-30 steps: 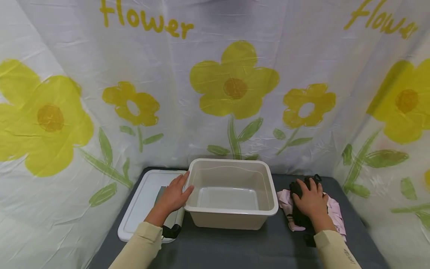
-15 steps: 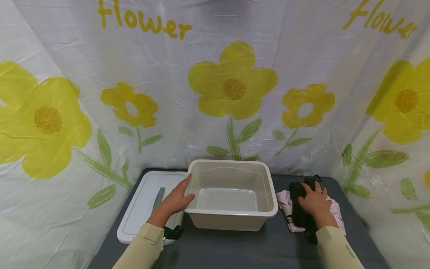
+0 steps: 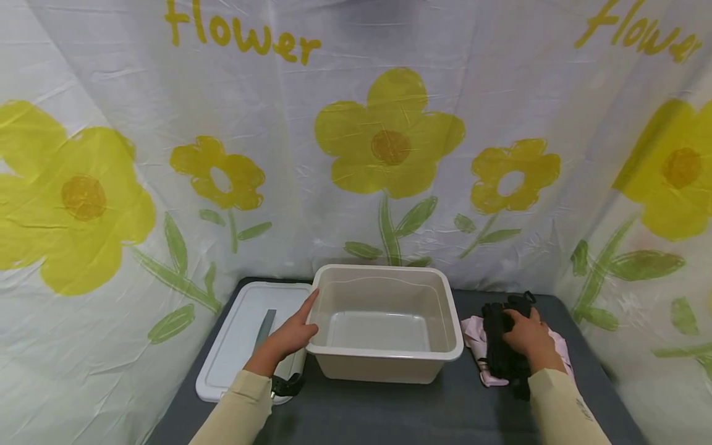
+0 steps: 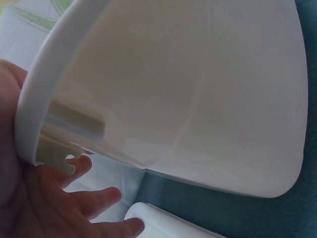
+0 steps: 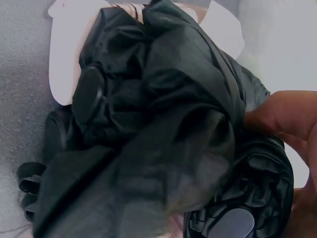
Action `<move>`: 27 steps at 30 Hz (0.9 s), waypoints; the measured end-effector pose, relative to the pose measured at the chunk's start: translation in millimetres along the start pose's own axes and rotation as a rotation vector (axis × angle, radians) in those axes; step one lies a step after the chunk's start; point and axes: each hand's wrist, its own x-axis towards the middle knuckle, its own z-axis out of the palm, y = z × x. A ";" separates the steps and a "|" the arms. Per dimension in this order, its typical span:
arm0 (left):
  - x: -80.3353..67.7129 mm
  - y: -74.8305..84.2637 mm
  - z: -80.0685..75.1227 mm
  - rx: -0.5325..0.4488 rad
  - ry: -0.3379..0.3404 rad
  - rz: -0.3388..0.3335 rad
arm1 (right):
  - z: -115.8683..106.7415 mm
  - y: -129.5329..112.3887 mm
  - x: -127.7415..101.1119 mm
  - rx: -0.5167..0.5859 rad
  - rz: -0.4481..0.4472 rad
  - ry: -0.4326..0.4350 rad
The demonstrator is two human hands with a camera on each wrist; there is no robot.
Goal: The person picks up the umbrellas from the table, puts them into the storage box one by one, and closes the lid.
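Lower right of the head view: our right hand, flat a second ago, now curls round the black garment (on pink cloth, on the table), gathering it; our left hand, fingers straight, steadies the bin

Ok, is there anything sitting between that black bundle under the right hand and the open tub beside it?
Nothing visible does. The right hand grips the black bundle, which lies on a pink cloth right beside the tub. Bare tabletop separates them, and the tub is open and empty.
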 end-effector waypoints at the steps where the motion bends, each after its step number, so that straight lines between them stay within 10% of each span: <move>1: -0.4 0.0 0.2 -0.019 -0.001 -0.001 | -1.1 -0.4 0.1 -0.001 0.001 -0.009; 27: 5.1 -7.5 9.2 -0.139 0.052 -0.013 | -2.2 -19.2 -11.4 -0.071 -0.159 0.192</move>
